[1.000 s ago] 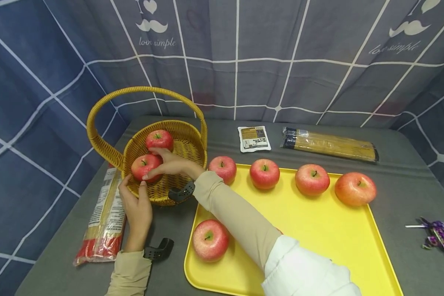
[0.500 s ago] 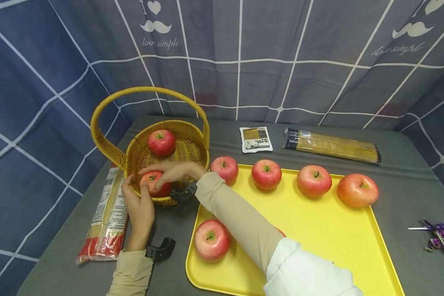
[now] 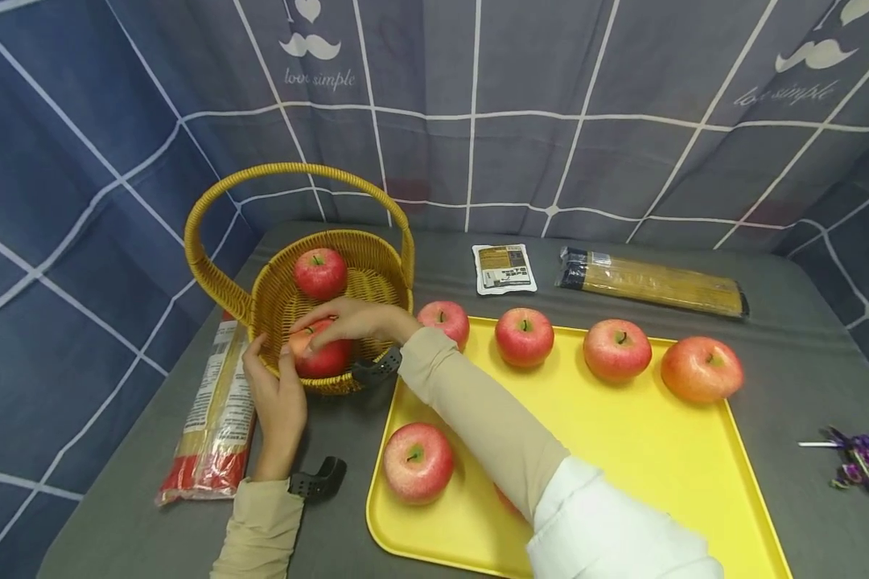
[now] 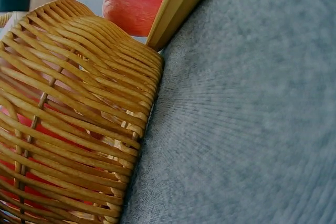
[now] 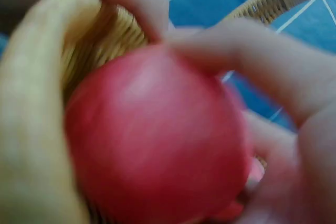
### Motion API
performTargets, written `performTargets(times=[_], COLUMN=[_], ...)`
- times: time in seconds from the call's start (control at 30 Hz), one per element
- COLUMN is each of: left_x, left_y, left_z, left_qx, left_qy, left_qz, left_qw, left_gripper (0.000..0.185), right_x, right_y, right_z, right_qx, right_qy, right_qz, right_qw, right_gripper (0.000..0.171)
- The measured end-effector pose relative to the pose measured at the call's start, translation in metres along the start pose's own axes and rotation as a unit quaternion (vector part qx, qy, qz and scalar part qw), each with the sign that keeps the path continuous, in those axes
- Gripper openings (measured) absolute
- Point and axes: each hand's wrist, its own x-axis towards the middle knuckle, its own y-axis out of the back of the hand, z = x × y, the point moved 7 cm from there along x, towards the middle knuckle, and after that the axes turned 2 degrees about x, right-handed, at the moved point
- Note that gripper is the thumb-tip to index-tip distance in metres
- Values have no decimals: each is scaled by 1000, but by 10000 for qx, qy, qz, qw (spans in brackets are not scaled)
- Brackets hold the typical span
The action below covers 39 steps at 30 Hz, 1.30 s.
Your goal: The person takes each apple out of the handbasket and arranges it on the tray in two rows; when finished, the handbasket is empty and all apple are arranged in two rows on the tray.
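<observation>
A yellow wicker basket with a tall arched handle stands on the left of the table. Inside its near side, my right hand grips a red apple, thumb and fingers around it. The same apple fills the middle of the right wrist view, where a left-hand digit touches its top. My left hand holds the basket's front-left rim. A second apple lies farther back in the basket. The left wrist view shows the woven wall with red behind it; the left fingers are hidden there.
A yellow tray bears several apples, four along its back edge and front-left; one is mostly hidden under the right arm. Behind it lie a white packet and a noodle pack. Another noodle pack is left, a purple-wrapped lollipop right.
My right hand has shifted the held apple rightward and toward the basket's near side, away from the front-left rim. My left hand stays at the rim. The head view has drifted slightly.
</observation>
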Motion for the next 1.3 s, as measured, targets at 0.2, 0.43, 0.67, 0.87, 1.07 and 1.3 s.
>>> performTargets(times=[0.2,0.43,0.67,0.87,1.07,1.3], left_x=[0,0,-1,0,-1,-2], left_y=[0,0,2,5,3,-1], left_z=[1,1,-2,-2,0,1], left_qx=[-10,-87,-103,-32,-85,-147], left_qy=[6,-73,-83,-55,-33,-70], left_qz=[-48,29,55,48,-49,-158], left_qw=[10000,9999,9999,10000,9999,9997], left_gripper=[46,45,45,45,46,48], right_x=[-23,-91,-207,-293,-356,-403], right_y=[25,42,49,49,36,7], right_z=[-19,-56,-35,10,42,66], right_qx=[203,-1031,-1508,-1438,-1930,-2102], right_qy=[259,1062,1010,839,547,186], right_qz=[575,930,1487,2256,3036,3471], right_qw=[9978,9846,9721,9599,9315,9138], right_gripper=[43,46,50,51,56,62])
